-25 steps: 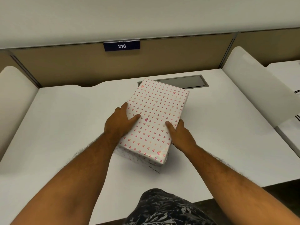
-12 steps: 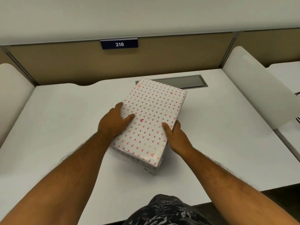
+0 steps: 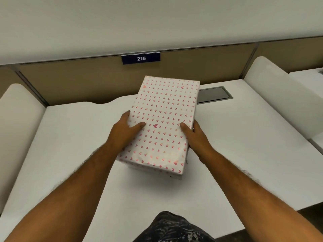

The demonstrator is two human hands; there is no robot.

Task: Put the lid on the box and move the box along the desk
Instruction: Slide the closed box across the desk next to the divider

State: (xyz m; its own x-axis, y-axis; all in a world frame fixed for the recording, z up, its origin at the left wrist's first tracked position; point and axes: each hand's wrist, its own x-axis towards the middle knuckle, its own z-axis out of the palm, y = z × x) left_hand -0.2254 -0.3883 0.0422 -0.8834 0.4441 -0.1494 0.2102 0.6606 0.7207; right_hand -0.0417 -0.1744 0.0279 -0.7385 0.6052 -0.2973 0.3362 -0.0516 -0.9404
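A white box (image 3: 162,119) patterned with small pink hearts has its lid on and sits at the middle of the white desk (image 3: 70,145). Its long axis runs away from me, tilted slightly to the right. My left hand (image 3: 125,131) grips the box's left side, thumb lying on the lid. On the right side my right hand (image 3: 194,135) holds it the same way, thumb on top. The fingers of both hands are hidden behind the box's sides.
A grey cable hatch (image 3: 214,94) is set into the desk behind the box on the right. White curved dividers stand at the left (image 3: 19,119) and right (image 3: 279,95). A tan back panel carries a blue plate marked 216 (image 3: 140,58). My patterned shorts (image 3: 173,227) show at the desk's near edge.
The box has turned straighter, its long axis now pointing more away from me, and it covers more of the hatch. Both hands stayed on its sides. The camera view has tilted.
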